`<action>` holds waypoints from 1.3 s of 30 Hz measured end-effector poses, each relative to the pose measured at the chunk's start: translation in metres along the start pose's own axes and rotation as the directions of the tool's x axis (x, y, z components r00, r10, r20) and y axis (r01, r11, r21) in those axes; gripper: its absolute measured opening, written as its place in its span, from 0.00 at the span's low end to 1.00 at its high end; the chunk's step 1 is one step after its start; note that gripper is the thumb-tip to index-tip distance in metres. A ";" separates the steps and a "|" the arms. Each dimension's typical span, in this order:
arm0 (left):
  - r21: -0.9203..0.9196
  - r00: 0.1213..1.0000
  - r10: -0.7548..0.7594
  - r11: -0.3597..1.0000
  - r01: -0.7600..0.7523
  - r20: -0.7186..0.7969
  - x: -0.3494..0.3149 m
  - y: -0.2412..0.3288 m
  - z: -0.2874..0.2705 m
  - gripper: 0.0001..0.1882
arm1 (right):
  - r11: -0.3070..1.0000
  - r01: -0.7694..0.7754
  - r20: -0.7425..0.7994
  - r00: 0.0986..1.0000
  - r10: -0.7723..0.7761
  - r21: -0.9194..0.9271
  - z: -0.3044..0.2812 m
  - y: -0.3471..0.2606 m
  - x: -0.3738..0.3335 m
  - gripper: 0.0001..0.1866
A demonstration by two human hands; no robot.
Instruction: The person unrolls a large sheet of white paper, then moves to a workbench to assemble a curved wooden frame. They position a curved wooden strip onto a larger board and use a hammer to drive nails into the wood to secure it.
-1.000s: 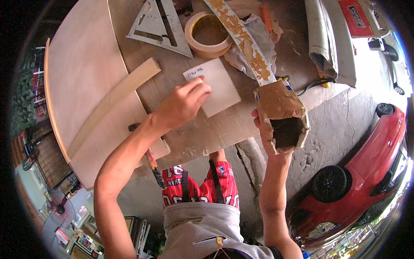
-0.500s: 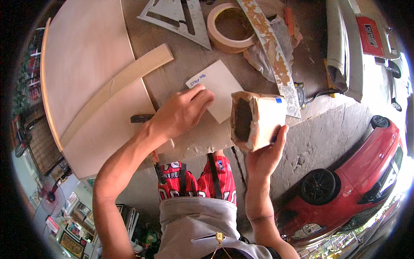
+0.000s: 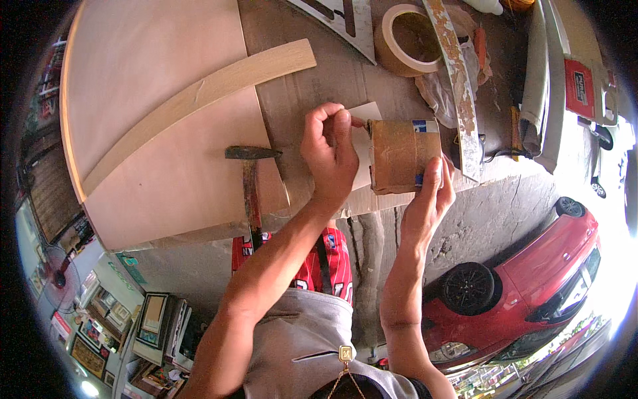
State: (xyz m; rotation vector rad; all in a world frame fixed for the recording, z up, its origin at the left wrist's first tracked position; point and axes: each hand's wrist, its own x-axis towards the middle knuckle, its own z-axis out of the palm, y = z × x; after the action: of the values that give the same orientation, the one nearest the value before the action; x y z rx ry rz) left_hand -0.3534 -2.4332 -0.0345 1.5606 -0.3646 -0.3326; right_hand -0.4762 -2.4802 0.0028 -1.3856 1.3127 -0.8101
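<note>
Landmark: the worn metal ruler [image 3: 458, 86]. Just left of it we have the cardboard box [image 3: 404, 159], gripped in our right hand [image 3: 425, 203]. Farther left of the ruler, our left hand [image 3: 332, 151], thumb and forefinger drawn close; whether they pinch anything, we cannot tell. Hammer [image 3: 252, 152] well left of the ruler.

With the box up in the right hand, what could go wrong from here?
1. The hammer lies with its handle sticking out past the edge of the table; the left forearm appears close to it and might knock it off.
2. Only the right hand grips the small cardboard box, so a slip could drop it.
3. The worn metal strip reaches about to the table's front edge, where a bump could shift it.
</note>
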 end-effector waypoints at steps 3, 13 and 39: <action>-0.104 0.997 -0.068 0.993 0.063 -0.045 -0.004 -0.007 0.005 0.08 | 0.991 0.084 0.011 0.996 -0.083 -0.103 0.000 -0.005 0.000 0.24; -0.148 0.994 -0.074 0.987 0.063 -0.075 -0.008 -0.011 0.010 0.09 | 0.979 0.150 0.021 0.989 -0.149 -0.137 0.004 -0.011 -0.005 0.24; -0.225 0.994 -0.090 0.971 0.076 -0.054 -0.009 -0.015 0.010 0.08 | 0.904 0.322 0.122 0.946 -0.299 -0.282 -0.002 -0.018 0.005 0.25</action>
State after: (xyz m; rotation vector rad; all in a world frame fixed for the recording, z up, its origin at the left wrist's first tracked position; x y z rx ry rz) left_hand -0.3659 -2.4382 -0.0495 1.3651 -0.2045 -0.3745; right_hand -0.4717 -2.4878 0.0196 -1.8853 1.2045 -0.7803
